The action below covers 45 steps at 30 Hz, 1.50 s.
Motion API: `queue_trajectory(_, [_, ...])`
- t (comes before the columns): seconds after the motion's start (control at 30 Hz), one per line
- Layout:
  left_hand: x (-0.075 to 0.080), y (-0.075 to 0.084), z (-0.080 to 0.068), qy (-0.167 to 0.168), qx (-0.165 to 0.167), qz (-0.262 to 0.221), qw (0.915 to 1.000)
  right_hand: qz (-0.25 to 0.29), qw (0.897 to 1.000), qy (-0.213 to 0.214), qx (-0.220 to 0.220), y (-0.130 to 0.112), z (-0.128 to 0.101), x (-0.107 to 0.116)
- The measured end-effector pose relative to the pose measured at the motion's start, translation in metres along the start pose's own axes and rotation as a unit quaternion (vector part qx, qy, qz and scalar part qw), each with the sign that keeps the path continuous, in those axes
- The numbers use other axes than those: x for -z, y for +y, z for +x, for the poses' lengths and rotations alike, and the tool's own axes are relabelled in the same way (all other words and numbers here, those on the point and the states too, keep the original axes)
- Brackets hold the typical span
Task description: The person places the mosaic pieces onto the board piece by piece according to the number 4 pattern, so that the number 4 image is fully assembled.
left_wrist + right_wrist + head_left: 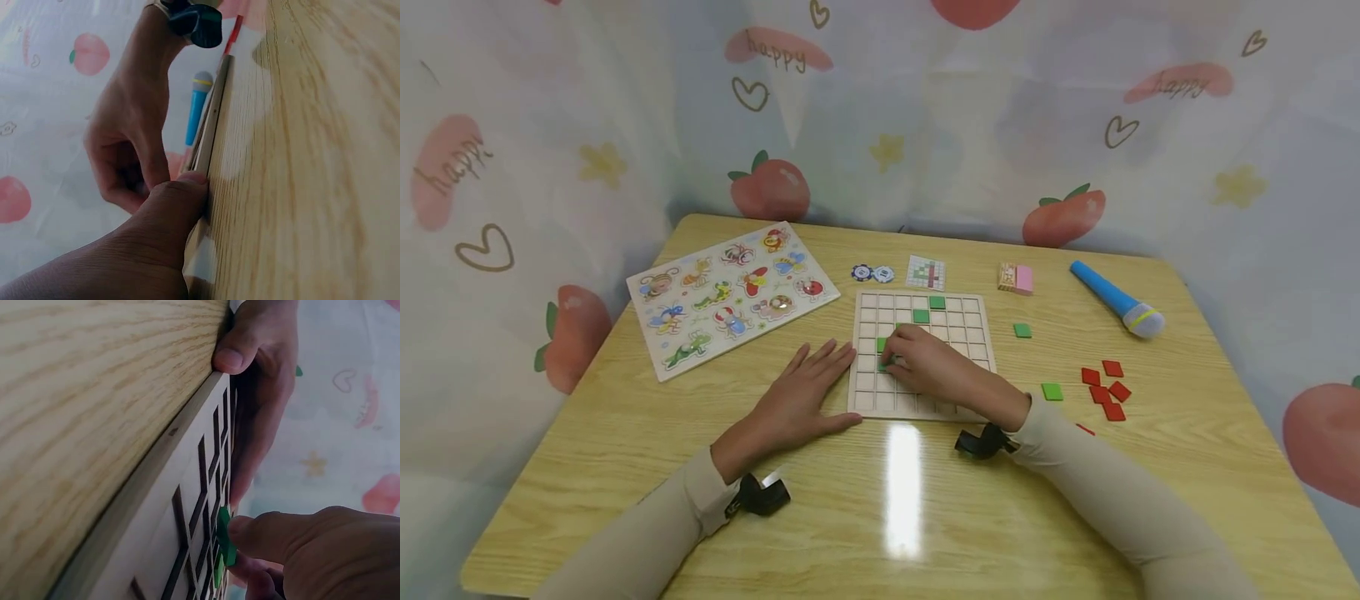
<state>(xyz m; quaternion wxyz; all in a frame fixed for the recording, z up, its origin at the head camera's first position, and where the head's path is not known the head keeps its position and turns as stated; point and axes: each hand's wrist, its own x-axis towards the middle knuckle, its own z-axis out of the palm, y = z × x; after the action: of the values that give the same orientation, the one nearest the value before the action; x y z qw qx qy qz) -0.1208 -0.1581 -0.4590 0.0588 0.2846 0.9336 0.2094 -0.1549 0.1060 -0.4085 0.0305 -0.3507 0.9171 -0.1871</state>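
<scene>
A wooden grid board (872,404) lies mid-table, with several green tiles (937,302) in its squares. My right hand (936,367) is over the board's left part. In the right wrist view its thumb and fingers pinch a green square tile (224,534), which stands tilted against the grid. My left hand (797,396) rests on the table with fingers spread. Its fingertips touch the board's left edge and its thumb (187,181) lies at the near corner. The right hand hides some squares in the head view.
Right of the board lie loose green tiles (1052,392) and several red tiles (1100,395). A blue toy microphone (1105,290), a pink-and-patterned small box (1016,278), a pattern card (927,272) and two poker chips (872,273) stand behind. An insect puzzle board (715,342) occupies the back left.
</scene>
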Motion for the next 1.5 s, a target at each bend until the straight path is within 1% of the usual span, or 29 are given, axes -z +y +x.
queue_trajectory(0.2, [0.001, 0.001, 0.003, 0.003, 0.000, 0.007, 1.0000, 0.009, 1.000, 0.008, 0.002, 0.003, 0.003, -0.003])
queue_trajectory(0.33, [0.001, 0.001, 0.003, 0.002, 0.003, 0.007, 1.0000, 0.006, 1.000, 0.020, 0.019, 0.005, -0.001, -0.003])
queue_trajectory(0.43, [0.001, 0.002, 0.002, 0.001, 0.005, 0.008, 1.0000, 0.001, 0.999, 0.033, 0.028, 0.007, -0.010, 0.002])
queue_trajectory(0.53, [0.001, 0.002, 0.002, -0.003, 0.004, 0.007, 1.0000, 0.009, 0.997, 0.075, 0.023, 0.014, -0.027, 0.015])
queue_trajectory(0.6, [0.002, 0.003, 0.001, -0.002, 0.005, 0.006, 1.0000, 0.020, 0.993, 0.113, 0.001, 0.021, -0.042, 0.026])
queue_trajectory(0.67, [0.003, 0.003, 0.001, -0.002, 0.007, 0.007, 1.0000, 0.027, 0.987, 0.155, -0.023, 0.030, -0.056, 0.037])
queue_trajectory(0.73, [0.004, 0.003, 0.000, -0.002, 0.009, 0.007, 0.9999, 0.026, 0.981, 0.186, -0.054, 0.039, -0.070, 0.045])
queue_trajectory(0.83, [0.003, 0.003, 0.000, -0.004, 0.009, 0.006, 0.9999, 0.011, 0.973, 0.209, -0.093, 0.049, -0.090, 0.050])
queue_trajectory(1.0, [0.002, 0.005, 0.000, -0.006, 0.006, 0.003, 1.0000, -0.010, 0.965, 0.232, -0.120, 0.061, -0.125, 0.047])
queue_trajectory(1.07, [0.001, 0.006, 0.000, -0.006, 0.004, 0.002, 1.0000, -0.010, 0.959, 0.249, -0.135, 0.068, -0.141, 0.043])
queue_trajectory(1.17, [0.000, 0.005, 0.000, -0.004, -0.002, 0.004, 1.0000, -0.010, 0.947, 0.272, -0.169, 0.078, -0.165, 0.036])
queue_trajectory(1.23, [-0.001, 0.004, 0.000, -0.004, -0.002, 0.006, 1.0000, -0.008, 0.942, 0.276, -0.191, 0.083, -0.179, 0.031])
queue_trajectory(1.27, [-0.001, 0.003, 0.000, -0.003, -0.002, 0.005, 1.0000, -0.005, 0.941, 0.273, -0.199, 0.086, -0.185, 0.029])
queue_trajectory(1.37, [0.000, 0.000, 0.000, -0.005, 0.006, 0.002, 1.0000, 0.000, 0.943, 0.254, -0.216, 0.091, -0.197, 0.025])
queue_trajectory(1.5, [-0.001, 0.000, 0.001, -0.015, 0.010, -0.008, 0.9998, 0.003, 0.943, 0.237, -0.234, 0.093, -0.206, 0.022])
